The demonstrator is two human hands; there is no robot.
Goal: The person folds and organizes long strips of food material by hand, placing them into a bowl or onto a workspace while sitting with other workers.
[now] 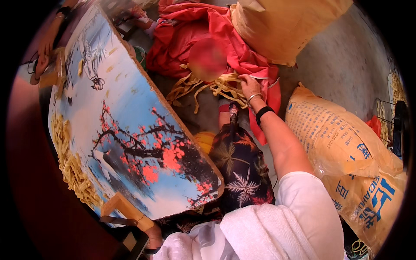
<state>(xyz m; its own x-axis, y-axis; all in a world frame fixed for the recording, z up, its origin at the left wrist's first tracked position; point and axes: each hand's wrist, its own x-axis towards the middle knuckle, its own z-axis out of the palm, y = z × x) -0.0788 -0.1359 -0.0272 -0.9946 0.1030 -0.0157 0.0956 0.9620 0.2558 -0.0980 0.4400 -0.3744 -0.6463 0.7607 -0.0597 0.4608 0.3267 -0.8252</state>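
Observation:
My right hand (250, 85) reaches forward and grips the right end of a loose bundle of flat yellow strips (224, 86), close against the edge of a red cloth (208, 19). The strips hang over the dark gap between the cloth and my legs. My left hand (154, 235) is low at the left, mostly hidden, beside the bamboo part of a wooden piece (125, 206) with a dark flat strip on it; its fingers are not visible. A painted board (130, 113) with blossoms and birds lies at the left, with yellow pieces (71, 162) heaped along its far-left edge.
A full paper sack (328, 130) with printing lies at my right; another brown sack (282, 26) stands at the upper right. Another person's hands (44, 55) are at the board's upper-left edge. A yellow round object (204, 141) is partly hidden beside my leg. A blurred round patch covers part of the red cloth.

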